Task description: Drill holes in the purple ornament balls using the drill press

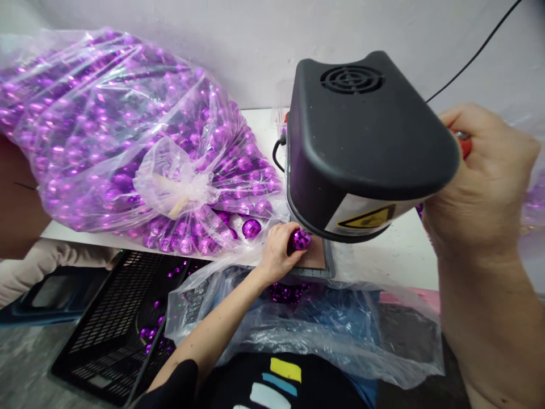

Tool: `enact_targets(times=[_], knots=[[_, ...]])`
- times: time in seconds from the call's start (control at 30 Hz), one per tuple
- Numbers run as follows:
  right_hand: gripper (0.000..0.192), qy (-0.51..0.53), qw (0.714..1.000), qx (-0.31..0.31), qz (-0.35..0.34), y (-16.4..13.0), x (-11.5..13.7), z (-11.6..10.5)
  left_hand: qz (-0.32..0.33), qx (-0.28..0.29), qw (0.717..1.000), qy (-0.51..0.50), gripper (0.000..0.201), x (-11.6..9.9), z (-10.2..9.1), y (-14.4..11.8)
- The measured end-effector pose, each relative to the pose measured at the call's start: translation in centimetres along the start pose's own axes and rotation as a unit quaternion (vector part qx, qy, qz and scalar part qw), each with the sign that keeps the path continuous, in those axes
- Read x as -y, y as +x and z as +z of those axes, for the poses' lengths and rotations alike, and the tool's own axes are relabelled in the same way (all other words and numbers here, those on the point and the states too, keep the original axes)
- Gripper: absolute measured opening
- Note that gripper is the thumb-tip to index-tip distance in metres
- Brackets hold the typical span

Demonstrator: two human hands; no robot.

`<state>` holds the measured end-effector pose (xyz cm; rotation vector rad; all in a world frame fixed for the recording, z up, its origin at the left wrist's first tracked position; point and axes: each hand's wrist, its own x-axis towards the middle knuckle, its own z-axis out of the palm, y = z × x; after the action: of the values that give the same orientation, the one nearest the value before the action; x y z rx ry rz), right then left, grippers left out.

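Purple bauble [300, 240] pinched at left hand [277, 250] fingers' tips, under machine head [361, 142]

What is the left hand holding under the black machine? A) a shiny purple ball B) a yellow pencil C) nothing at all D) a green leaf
A: the left hand pinches a shiny purple ball on the plate just beneath the black machine, while the right hand grips the red handle at the machine's side.
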<state>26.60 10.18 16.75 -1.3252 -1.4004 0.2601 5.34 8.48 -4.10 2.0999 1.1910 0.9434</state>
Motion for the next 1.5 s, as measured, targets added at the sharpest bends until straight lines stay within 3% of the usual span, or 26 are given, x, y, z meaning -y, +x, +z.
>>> enact_targets(times=[0.23, 0.43, 0.73, 1.1, 1.3, 1.5], knots=[[0.041, -0.017, 1.000, 0.005, -0.010, 0.2, 0.1, 0.0, -0.021, 0.029, 0.995, -0.096, 0.042, 0.0, 0.1, 0.1], [0.046, -0.035, 0.999, 0.015, -0.015, 0.1, 0.1, -0.1, -0.054, 0.028, 0.996, -0.069, 0.036, -0.9, 0.5, 0.5], [0.033, -0.020, 1.000, 0.018, -0.007, 0.1, 0.2, -0.3, -0.074, 0.016, 0.991, -0.113, 0.043, -0.6, 0.8, 0.2], [0.039, -0.073, 0.997, 0.038, 0.009, 0.2, 0.7, -1.2, -0.051, 0.040, 0.992, -0.109, 0.045, -0.6, 0.7, 0.4], [0.031, -0.073, 0.997, 0.006, -0.022, -0.4, 0.3, -1.2, -0.072, 0.065, 0.989, -0.114, 0.041, -0.8, 0.6, 0.4], [0.031, -0.100, 0.990, -0.024, -0.098, -2.0, -0.1, -1.3, -0.090, 0.080, 0.986, -0.118, 0.048, -1.1, 0.1, 0.4]])
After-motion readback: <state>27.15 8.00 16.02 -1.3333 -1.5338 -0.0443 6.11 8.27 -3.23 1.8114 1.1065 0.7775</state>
